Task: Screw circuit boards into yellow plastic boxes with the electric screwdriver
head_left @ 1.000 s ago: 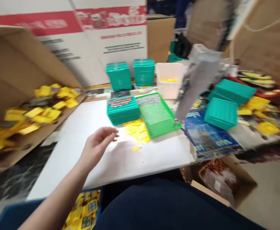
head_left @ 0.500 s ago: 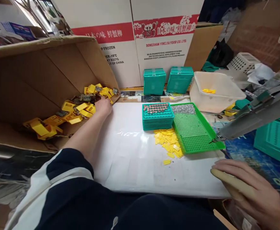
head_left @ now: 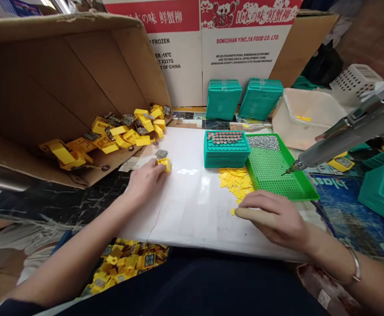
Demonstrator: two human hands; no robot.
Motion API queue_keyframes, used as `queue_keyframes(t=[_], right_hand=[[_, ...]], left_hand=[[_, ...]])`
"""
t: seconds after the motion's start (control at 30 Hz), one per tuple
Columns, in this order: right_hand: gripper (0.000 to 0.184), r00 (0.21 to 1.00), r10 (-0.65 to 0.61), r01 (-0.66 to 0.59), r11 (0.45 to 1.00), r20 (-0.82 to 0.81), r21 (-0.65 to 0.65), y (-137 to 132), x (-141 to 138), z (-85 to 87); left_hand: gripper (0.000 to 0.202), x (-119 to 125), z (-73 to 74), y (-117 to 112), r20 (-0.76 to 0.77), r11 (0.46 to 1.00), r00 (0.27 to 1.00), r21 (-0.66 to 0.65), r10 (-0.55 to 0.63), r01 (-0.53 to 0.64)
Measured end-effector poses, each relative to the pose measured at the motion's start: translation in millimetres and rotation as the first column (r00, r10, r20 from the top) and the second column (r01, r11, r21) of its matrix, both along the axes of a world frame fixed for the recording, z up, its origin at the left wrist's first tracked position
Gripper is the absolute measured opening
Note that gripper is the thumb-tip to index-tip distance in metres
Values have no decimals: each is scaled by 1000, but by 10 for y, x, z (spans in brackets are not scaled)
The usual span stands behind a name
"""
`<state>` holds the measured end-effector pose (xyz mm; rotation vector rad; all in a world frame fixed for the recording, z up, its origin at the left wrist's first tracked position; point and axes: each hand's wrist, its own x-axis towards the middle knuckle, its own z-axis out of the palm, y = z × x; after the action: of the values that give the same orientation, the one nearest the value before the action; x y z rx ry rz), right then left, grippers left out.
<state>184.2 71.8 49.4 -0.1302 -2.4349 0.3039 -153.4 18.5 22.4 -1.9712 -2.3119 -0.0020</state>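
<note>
My left hand (head_left: 145, 183) grips a yellow plastic housing (head_left: 165, 165) above the left part of the white work surface (head_left: 185, 197). Just beyond its fingers is a small grey circuit board (head_left: 161, 153); whether it is wired to the housing I cannot tell. My right hand (head_left: 274, 217) has its fingers closed at a small flat yellow plastic piece (head_left: 233, 212), whose end shows past the fingertips. A pile of similar yellow pieces (head_left: 236, 182) lies just beyond that hand.
A tilted cardboard box (head_left: 89, 66) holds yellow housings with boards. Stacked teal trays (head_left: 226, 157) stand beside a green tray (head_left: 305, 188) of small metal parts. An electric screwdriver (head_left: 336, 136) hangs over it. More housings (head_left: 129, 263) lie below the table edge.
My left hand has come out of the cardboard box toward me with a yellow housing. My right hand has moved left from the table's right edge to the small yellow piece.
</note>
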Motion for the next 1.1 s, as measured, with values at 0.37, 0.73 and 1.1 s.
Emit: queue_keyframes(t=[0.37,0.73,1.1], right_hand=[[32,898,-22,134,965,439,-227,389,-1440,-226],[16,922,-89,138,985,378,-106,334,-1449,0],[20,950,-126,61,972,285,227,-177,-53,-515]], left_hand=[[23,691,-65,-1006,11,911,912,-49,-409,409],[30,644,-73,-929,174,934,921,-20,-347,356],[27,912,-165,-808,270,927,887,114,-375,358]])
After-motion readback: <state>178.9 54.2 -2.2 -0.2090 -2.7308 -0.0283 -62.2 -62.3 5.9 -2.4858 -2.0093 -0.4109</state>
